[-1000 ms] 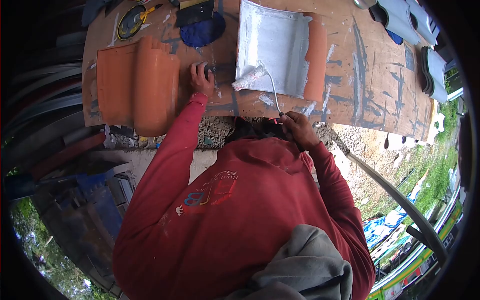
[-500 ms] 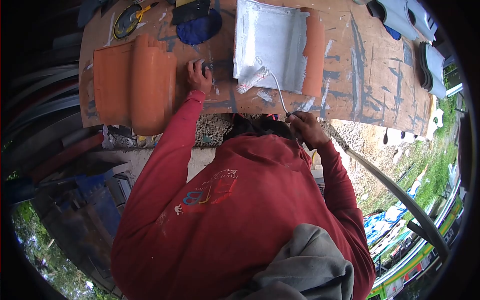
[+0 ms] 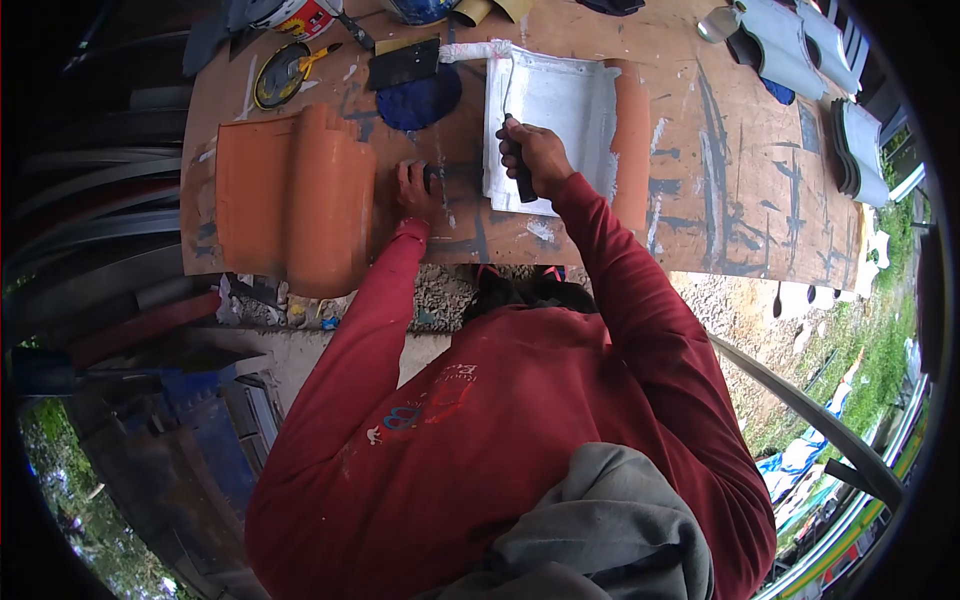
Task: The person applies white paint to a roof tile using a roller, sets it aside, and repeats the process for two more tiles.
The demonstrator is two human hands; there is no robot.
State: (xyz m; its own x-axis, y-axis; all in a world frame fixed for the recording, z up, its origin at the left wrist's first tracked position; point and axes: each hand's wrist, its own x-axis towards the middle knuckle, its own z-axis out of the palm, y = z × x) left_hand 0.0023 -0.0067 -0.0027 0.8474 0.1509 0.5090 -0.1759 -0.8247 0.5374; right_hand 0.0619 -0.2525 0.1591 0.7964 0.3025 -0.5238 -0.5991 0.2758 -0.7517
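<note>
My right hand [image 3: 540, 160] is wrapped round the black handle of a paint roller [image 3: 475, 51]. The roller's white sleeve lies across the top left corner of a roof tile [image 3: 570, 110], which is coated whitish except for an orange strip along its right side. My left hand [image 3: 417, 190] rests on the wooden board with curled fingers around a small dark object I cannot make out. To its left are stacked orange tiles [image 3: 300, 200].
On the board [image 3: 740, 180] lie a yellow-handled brush on a round lid [image 3: 282, 76], a black pad [image 3: 404, 64] and a blue round patch [image 3: 420, 100]. A paint bucket [image 3: 300, 15] stands at the back left. Grey tiles [image 3: 858, 150] are at the right.
My right hand and the roller have moved forward from the tile's near edge to its far left corner. The view has shifted slightly, showing more of the board's back edge.
</note>
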